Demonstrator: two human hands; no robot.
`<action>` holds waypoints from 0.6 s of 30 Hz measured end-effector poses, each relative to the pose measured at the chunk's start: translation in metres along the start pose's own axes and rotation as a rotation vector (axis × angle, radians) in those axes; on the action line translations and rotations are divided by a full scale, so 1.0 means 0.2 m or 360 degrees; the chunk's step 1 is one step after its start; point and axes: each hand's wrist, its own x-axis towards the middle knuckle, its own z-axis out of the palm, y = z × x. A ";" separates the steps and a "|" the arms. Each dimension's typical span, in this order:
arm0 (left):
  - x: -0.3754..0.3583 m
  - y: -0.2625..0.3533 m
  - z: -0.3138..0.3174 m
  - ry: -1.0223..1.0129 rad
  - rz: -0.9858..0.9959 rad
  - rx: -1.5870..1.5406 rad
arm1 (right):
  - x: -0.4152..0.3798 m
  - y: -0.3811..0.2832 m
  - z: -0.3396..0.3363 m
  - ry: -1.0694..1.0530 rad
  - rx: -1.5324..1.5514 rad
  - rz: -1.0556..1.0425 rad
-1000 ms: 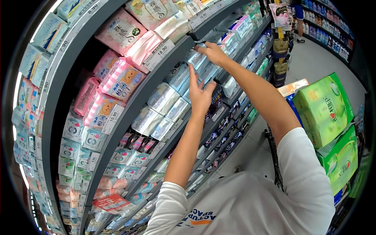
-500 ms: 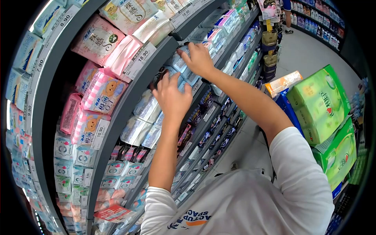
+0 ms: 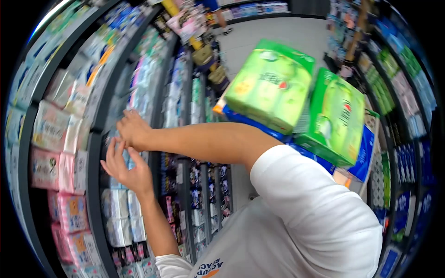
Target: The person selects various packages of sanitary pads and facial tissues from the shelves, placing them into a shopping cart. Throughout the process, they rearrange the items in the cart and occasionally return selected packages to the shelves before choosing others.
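Note:
My left hand is at the shelf with its fingers spread and nothing visible in them. Just above it, my right hand reaches over the same shelf, its fingers bent but apart; motion blur softens the fingertips. Both hands are close together, nearest to the pale blue and white packs behind the dark shelf edge. What lies directly under the right fingers is blurred and partly covered by the hand.
Pink packs fill the shelf to the left. On my right, two green multipacks, one nearer and one farther, sit on blue packs. Olive-coloured items hang at the shelf end. Another person's leg shows down the aisle.
The view has swung to the right, so the shelf and both hands appear farther left and the green multipacks nearer the middle. My hands have come closer together.

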 end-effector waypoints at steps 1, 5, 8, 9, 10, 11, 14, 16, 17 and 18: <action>0.05 0.11 0.01 0.0031 0.0030 -0.0190 | -0.06 0.03 -0.14 0.0081 -0.0225 -0.0146; 0.20 0.60 0.02 0.0157 0.0125 -0.0916 | -0.27 0.17 -0.85 0.0071 -0.0533 -0.0228; 0.24 0.95 0.03 0.0157 0.0308 -0.1464 | -0.52 0.30 -1.46 0.0402 -0.0738 -0.0122; 0.22 1.06 0.04 0.0031 0.0303 -0.1677 | -0.64 0.35 -1.67 0.0420 -0.0846 -0.0001; 0.19 1.16 0.04 -0.0105 0.0305 -0.1873 | -0.76 0.40 -1.87 0.0444 -0.0940 0.0117; 0.15 1.28 0.00 -0.0460 0.0075 -0.2230 | -0.91 0.47 -2.04 0.0500 -0.1067 0.0328; 0.05 1.61 -0.03 -0.0904 0.0433 -0.2471 | -1.48 0.67 -2.46 0.0660 -0.1101 0.1128; -0.07 1.82 -0.06 -0.0972 0.0848 -0.2569 | -1.94 0.76 -2.68 0.0599 -0.1148 0.1491; -0.15 1.92 -0.10 -0.1103 0.0921 -0.2674 | -2.19 0.81 -2.73 0.0737 -0.1223 0.1622; -0.24 2.02 -0.13 -0.1319 0.0974 -0.2816 | -2.35 0.74 -2.77 0.0652 -0.1293 0.1822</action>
